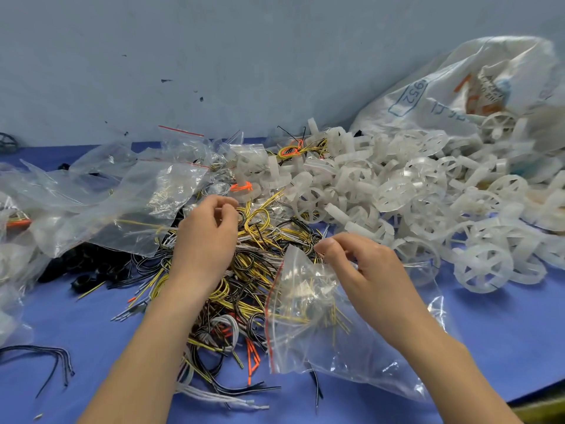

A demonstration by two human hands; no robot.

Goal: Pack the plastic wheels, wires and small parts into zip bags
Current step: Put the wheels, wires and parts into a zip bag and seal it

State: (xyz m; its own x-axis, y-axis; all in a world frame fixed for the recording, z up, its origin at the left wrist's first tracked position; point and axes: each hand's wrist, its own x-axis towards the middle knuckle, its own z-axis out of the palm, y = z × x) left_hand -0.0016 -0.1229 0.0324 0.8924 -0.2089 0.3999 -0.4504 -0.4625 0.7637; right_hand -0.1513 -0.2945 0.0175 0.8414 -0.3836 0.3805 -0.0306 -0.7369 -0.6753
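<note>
Both hands are out over a blue worktop (504,332) heaped with kit. The right hand (367,270) sits on top of a clear zip bag (305,341), and its grip is a tight pinch: thumb and forefinger are closed on the bag's upper edge, lifting that corner off the pile. The bag lies slanted at front centre-right, its red seal strip running down its left side, with thin yellow wires showing through the plastic.

The left hand (208,234) is down on the wire pile (260,261), a tangle of yellow, black, white and orange strands in the middle of the worktop. Its fingers are curled in over a yellow loop near the top of the tangle, but I cannot tell whether that grip actually has a wire or is only touching the heap.

Off to the right, a big drift of translucent white plastic wheels (397,185) spills from a large white sack (443,87) leaning against the grey-blue wall (214,56). The wheels reach right up to the wire pile and lie just beside the right hand.

On the left, crumpled clear bags (122,191) lie overlapping, some with red seal strips, and below them sit small black parts (82,264). A few dark loose wires (52,359) lie apart at the front left, and a bundle of white wires (220,399) pokes out between the forearms.
</note>
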